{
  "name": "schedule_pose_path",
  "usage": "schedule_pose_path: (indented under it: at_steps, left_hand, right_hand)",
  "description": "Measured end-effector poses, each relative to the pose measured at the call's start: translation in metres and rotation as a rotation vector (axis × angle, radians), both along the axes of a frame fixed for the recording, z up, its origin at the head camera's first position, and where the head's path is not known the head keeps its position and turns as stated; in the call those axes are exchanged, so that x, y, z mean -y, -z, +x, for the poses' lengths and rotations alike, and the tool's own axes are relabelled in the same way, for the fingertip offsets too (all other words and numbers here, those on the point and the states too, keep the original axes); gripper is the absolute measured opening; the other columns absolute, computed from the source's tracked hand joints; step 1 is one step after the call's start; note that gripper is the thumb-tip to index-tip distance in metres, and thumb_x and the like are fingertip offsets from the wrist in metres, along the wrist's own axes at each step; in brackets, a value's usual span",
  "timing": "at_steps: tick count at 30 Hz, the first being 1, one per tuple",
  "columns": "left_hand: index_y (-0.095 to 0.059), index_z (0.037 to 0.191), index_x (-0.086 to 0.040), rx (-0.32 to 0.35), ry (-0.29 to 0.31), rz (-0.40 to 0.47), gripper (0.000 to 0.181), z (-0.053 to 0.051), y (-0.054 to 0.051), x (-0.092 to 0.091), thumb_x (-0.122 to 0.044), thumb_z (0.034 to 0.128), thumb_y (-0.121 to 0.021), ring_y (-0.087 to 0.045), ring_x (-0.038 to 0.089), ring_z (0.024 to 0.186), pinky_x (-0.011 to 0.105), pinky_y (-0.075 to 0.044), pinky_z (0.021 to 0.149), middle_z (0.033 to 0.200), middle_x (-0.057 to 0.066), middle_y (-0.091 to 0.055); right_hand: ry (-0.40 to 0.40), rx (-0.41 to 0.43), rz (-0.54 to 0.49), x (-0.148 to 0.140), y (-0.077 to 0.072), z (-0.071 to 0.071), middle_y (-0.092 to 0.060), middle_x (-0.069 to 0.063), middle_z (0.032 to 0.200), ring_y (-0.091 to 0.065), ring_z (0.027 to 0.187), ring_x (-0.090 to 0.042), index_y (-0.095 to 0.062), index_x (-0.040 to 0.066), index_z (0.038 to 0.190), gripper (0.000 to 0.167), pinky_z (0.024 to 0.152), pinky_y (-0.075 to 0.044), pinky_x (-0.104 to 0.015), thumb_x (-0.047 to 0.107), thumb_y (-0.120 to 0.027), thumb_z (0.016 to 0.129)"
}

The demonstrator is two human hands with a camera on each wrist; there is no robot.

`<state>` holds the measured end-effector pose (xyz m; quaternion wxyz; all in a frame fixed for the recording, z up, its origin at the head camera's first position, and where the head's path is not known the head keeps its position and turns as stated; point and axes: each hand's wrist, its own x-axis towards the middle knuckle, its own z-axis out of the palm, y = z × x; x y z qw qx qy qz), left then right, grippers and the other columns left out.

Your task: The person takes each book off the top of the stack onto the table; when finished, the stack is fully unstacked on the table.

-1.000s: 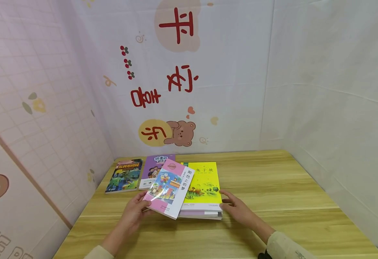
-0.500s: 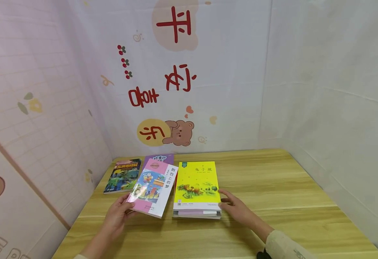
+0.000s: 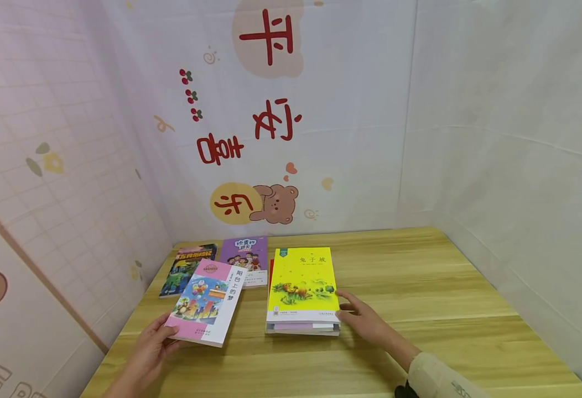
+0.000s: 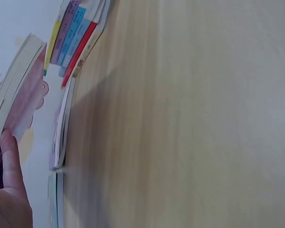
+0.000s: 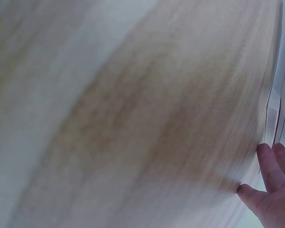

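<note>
A pink-and-white book [image 3: 206, 304] is pinched at its lower left corner by my left hand [image 3: 149, 351], thumb on the cover. In the left wrist view the book [image 4: 14, 90] is off the table, with fingers of my left hand [image 4: 12, 190] under it. My right hand [image 3: 368, 323] touches the right edge of a stack of several books topped by a yellow one [image 3: 303, 284], fingers fairly straight. The right wrist view has my right hand [image 5: 275, 190] with fingertips against the stacked books' edges [image 5: 280, 99].
A purple book [image 3: 246, 257] and a dark, colourful book [image 3: 176, 276] lie at the back left of the wooden table [image 3: 395, 265], the held book partly covering both in view. White printed cloth [image 3: 360, 110] surrounds the back and sides.
My left hand has moved left with the pink-and-white book, away from over the stack, uncovering the yellow cover and most of the purple book. My right hand stays at the stack's edge.
</note>
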<state>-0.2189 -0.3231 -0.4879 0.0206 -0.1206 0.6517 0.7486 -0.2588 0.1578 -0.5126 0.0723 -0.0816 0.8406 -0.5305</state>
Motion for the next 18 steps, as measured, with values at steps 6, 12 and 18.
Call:
schedule_pose_path:
  at_steps: [6,12,18]
  left_hand:
    - [0.0,0.155,0.007,0.056,-0.011,-0.017,0.069,0.009,0.006,0.024,-0.003,0.1028,-0.044,-0.064,0.008,0.09,0.034,-0.056,0.087,0.107,-0.002,-0.059]
    - [0.01,0.152,0.009,0.109,-0.007,0.0,0.071,0.018,0.015,0.055,-0.004,0.1041,-0.041,-0.064,0.01,0.089,0.038,-0.055,0.088,0.1,-0.002,-0.06]
    - [0.011,0.15,0.011,0.173,-0.024,-0.013,0.073,0.027,0.025,0.081,-0.002,0.1026,-0.044,-0.064,0.014,0.084,0.04,-0.056,0.086,0.093,0.001,-0.063]
  right_hand:
    - [-0.001,0.0,-0.003,0.001,-0.001,0.001,-0.055,-0.02,0.137,-0.051,0.126,-0.041,-0.043,0.018,0.15,0.054,0.101,-0.039,-0.063,0.027,-0.06,0.1]
    - [-0.004,-0.002,0.0,0.002,-0.002,0.001,-0.055,-0.021,0.137,-0.051,0.126,-0.042,-0.043,0.018,0.15,0.054,0.1,-0.039,-0.063,0.027,-0.06,0.1]
    - [-0.009,-0.014,0.007,0.001,-0.002,0.001,-0.055,-0.022,0.137,-0.051,0.125,-0.042,-0.042,0.017,0.15,0.054,0.1,-0.04,-0.064,0.028,-0.059,0.1]
